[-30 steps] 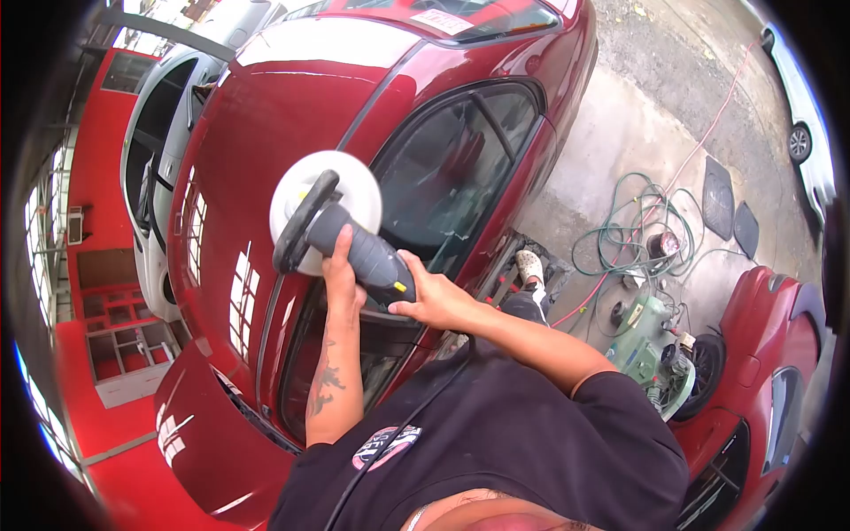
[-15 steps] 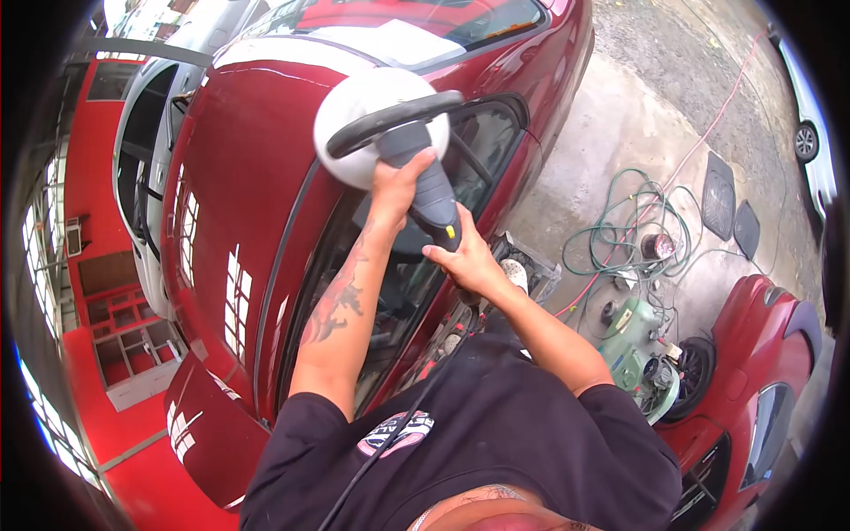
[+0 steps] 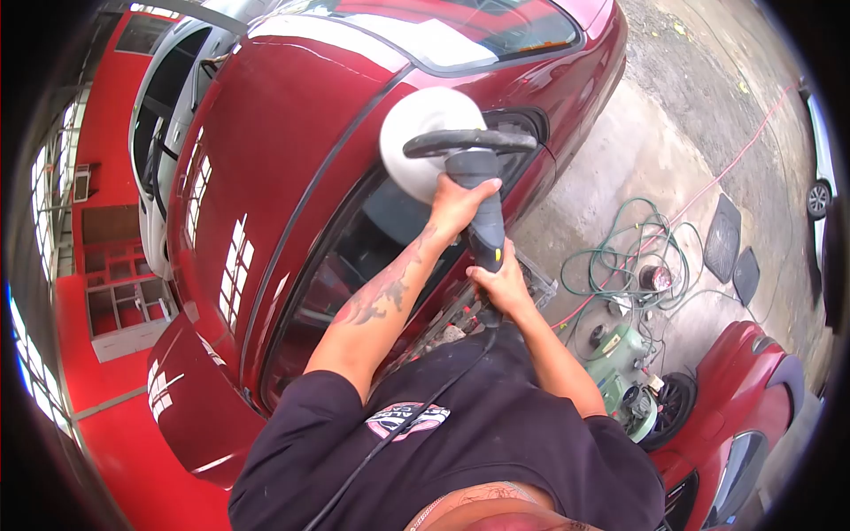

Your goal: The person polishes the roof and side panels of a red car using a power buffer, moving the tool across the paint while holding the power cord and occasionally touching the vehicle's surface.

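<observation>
Both my hands are closed on a polisher with a dark grey body, a black loop handle and a round white pad. My left hand grips the body just behind the loop handle. Farther back, my right hand is wrapped around the rear grip. The pad lies over the roof edge of a dark red car, above its side window. Its working face is hidden, so contact cannot be made out. A black cord runs from the polisher across my shirt.
A tangled green hose lies on the concrete floor at right, near a green compressor. Beyond it are two dark floor mats. Another red car stands at lower right. A white car stands behind the roof.
Relative to the car, the polisher has shifted along the roof edge toward the side window, its body turning more upright in view. Both hands keep their hold. The camera view has shifted slightly.
</observation>
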Demonstrator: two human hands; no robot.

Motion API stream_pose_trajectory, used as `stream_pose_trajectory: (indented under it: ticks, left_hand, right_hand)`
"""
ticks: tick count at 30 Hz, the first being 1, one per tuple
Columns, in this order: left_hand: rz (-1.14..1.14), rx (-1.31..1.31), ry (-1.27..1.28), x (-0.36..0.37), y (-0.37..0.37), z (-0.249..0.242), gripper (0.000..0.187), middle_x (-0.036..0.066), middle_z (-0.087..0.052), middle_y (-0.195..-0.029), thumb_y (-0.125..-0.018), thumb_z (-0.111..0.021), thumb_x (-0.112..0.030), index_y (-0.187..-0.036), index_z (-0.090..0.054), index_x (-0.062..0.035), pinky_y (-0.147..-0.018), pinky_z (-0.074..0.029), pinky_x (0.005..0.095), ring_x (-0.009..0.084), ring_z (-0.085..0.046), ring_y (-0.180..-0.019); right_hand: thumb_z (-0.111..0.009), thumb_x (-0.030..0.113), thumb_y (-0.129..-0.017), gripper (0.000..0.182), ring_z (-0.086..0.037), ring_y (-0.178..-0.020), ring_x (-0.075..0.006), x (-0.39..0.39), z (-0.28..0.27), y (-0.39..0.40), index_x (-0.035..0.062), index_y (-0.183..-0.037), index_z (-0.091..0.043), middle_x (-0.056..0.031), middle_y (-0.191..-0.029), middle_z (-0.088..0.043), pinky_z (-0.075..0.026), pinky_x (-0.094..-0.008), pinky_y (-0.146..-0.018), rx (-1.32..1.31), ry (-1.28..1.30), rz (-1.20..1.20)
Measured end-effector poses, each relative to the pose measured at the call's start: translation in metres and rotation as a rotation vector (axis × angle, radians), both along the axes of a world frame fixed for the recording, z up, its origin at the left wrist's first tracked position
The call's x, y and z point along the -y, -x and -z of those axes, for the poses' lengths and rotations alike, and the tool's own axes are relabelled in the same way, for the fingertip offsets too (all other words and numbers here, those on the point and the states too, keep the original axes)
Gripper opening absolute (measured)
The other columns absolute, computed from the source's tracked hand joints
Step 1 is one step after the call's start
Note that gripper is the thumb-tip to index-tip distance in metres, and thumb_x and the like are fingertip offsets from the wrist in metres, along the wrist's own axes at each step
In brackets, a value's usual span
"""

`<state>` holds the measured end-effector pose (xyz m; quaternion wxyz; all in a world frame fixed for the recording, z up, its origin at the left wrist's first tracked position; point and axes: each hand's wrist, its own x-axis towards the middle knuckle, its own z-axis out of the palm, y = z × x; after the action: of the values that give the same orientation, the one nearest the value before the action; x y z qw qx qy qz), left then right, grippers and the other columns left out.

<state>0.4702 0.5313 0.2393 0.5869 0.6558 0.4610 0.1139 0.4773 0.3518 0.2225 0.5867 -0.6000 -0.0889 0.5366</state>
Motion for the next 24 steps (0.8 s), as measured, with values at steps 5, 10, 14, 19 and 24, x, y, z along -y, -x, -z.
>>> stream_pose_trajectory:
  ticks: [5, 10, 14, 19, 24]
  left_hand:
    - [-0.074, 0.090, 0.001, 0.009, 0.068, -0.008, 0.052, 0.010, -0.071, -0.106, -0.081, -0.085, -0.032, -0.116, -0.066, 0.0009, -0.086, -0.055, 0.0343, 0.0187, -0.068, -0.095]
    - [-0.281, 0.214, 0.060, 0.023, 0.125, -0.029, 0.047, 0.008, -0.068, -0.105, -0.085, -0.083, -0.027, -0.119, -0.062, -0.0007, -0.085, -0.054, 0.0330, 0.0166, -0.067, -0.093]
    - [-0.546, 0.373, 0.240, 0.021, 0.163, -0.051, 0.046, 0.010, -0.067, -0.098, -0.085, -0.081, -0.021, -0.117, -0.059, 0.0020, -0.078, -0.060, 0.0381, 0.0214, -0.070, -0.085]
    - [-0.688, 0.494, 0.187, 0.037, 0.224, -0.066, 0.051, 0.011, -0.064, -0.102, -0.083, -0.081, -0.017, -0.122, -0.054, 0.0022, -0.079, -0.059, 0.0381, 0.0219, -0.069, -0.087]
    - [-0.842, 0.583, 0.061, 0.078, 0.281, -0.092, 0.065, 0.012, -0.060, -0.116, -0.083, -0.081, -0.017, -0.136, -0.046, -0.0011, -0.089, -0.057, 0.0415, 0.0234, -0.065, -0.102]
  right_hand:
    - [-0.078, 0.012, -0.080, 0.090, -0.065, -0.070, -0.0169, 0.016, 0.010, 0.034, 0.0072, -0.156, -0.028, -0.0098, -0.096, -0.066, -0.054, -0.0332, -0.064, 0.161, -0.056, -0.147]
    - [-0.078, 0.007, -0.079, 0.094, -0.069, -0.081, -0.0243, 0.013, -0.025, 0.043, 0.0078, -0.157, -0.025, -0.0145, -0.103, -0.067, -0.056, -0.0367, -0.073, 0.232, -0.044, -0.396]
    - [-0.076, 0.012, -0.077, 0.098, -0.070, -0.106, -0.0373, -0.004, -0.046, 0.052, 0.0069, -0.159, -0.021, -0.0271, -0.117, -0.067, -0.053, -0.0422, -0.093, 0.345, -0.125, -0.572]
    - [-0.083, 0.016, -0.078, 0.104, -0.069, -0.107, -0.0318, -0.011, -0.059, 0.076, 0.0063, -0.160, -0.021, -0.0222, -0.114, -0.067, -0.052, -0.0409, -0.096, 0.298, -0.236, -0.809]
    - [-0.087, 0.022, -0.078, 0.104, -0.065, -0.117, -0.0306, -0.012, -0.070, 0.114, 0.0073, -0.159, -0.025, -0.0214, -0.127, -0.064, -0.050, -0.0411, -0.099, 0.317, -0.278, -0.970]
